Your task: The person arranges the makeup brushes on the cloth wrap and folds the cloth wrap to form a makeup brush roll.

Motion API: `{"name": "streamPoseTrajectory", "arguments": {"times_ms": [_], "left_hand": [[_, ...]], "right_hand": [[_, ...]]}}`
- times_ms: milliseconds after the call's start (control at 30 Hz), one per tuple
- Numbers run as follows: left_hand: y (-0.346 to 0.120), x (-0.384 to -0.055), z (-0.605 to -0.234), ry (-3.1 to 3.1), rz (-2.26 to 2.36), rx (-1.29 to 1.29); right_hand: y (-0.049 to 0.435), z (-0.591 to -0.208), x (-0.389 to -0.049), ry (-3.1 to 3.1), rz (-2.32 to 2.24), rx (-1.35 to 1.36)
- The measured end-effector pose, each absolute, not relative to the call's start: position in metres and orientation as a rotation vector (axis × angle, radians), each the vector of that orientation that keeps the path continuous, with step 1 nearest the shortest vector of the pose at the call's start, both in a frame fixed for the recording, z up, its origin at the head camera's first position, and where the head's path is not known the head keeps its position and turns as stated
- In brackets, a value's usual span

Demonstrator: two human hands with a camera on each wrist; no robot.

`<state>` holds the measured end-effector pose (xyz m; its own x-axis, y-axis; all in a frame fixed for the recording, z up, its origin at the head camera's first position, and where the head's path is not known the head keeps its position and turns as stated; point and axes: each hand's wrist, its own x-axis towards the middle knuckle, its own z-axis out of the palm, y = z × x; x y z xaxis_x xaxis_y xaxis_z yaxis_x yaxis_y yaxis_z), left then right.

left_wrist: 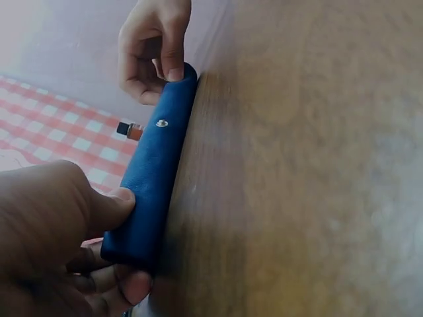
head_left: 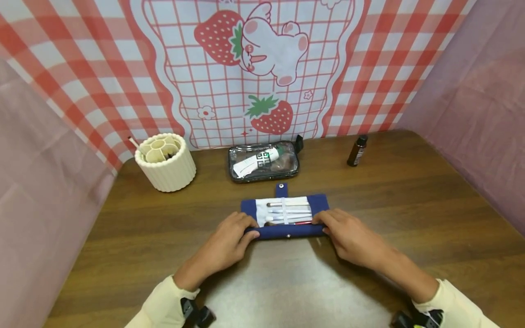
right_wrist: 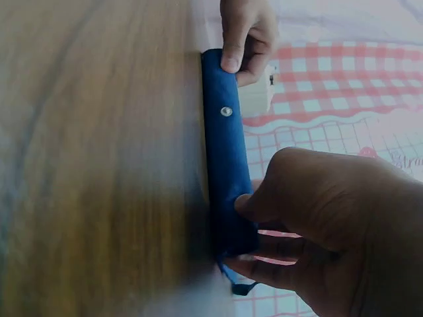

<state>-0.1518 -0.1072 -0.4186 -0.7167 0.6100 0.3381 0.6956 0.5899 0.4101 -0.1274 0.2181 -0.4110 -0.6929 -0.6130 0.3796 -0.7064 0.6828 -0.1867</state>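
Note:
A navy blue brush roll lies partly rolled on the table, its near edge coiled into a tube. Several makeup brushes show on the white inner panel, under a white elastic band. At the tube's left end, my left hand pinches it with the thumb on the near side. My right hand grips the right end in the same way. A metal snap sits on the outside of the tube, and a strap with another snap sticks out at the far edge.
Behind the roll lies a clear zip pouch holding a white tube. A cream ribbed holder with compartments stands at the back left, a small dark bottle at the back right. A checked cloth hangs behind the wooden table.

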Motion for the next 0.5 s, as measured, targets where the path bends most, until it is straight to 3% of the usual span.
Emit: {"name": "streamPoseTrajectory", "arguments": {"times_ms": [233,500], "left_hand": [[-0.108,-0.156,-0.426,-2.639,-1.031,-0.955],[-0.108,-0.159,-0.429,-2.544,-0.991,-0.989]], "right_hand": [[0.220,-0.418,-0.132,-2.584,0.644,0.967],[0.222,-0.424,-0.143,-2.566,0.718,0.860]]}}
